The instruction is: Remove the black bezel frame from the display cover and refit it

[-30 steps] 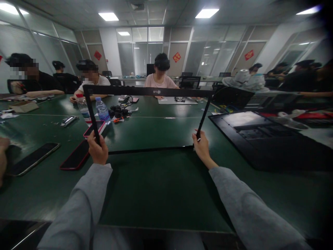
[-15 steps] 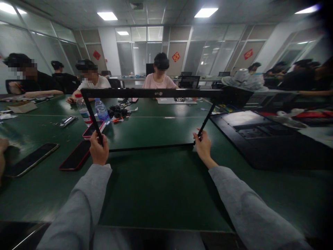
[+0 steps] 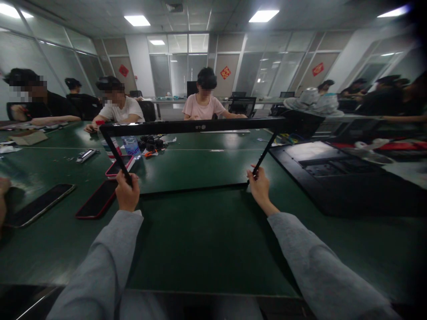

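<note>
A thin black monitor bezel (image 3: pixel 167 128), an open rectangle with an upside-down LG logo on its wide bar, is held tilted above the green table (image 3: pixel 200 240). The logo bar is uppermost. I cannot tell whether the narrow lower bar touches the tabletop. My left hand (image 3: pixel 127 193) is closed around the left side, near the lower corner. Opposite it, my right hand (image 3: pixel 260 186) pinches the right side close to its lower corner. A red-edged phone (image 3: pixel 96 200) lies just left of my left hand.
To the right lies a large black panel (image 3: pixel 333 178). Another phone (image 3: pixel 42 204) rests at left, beside part of another person's hand (image 3: pixel 4 189). Beyond the bezel's left side stand a water bottle (image 3: pixel 131 146) and tangled black cables (image 3: pixel 151 143). Several people sit around the table.
The bezel's logo bar has tipped lower and shifted slightly left. Both my hands keep their grip in nearly the same place. The person opposite has stretched an arm sideways.
</note>
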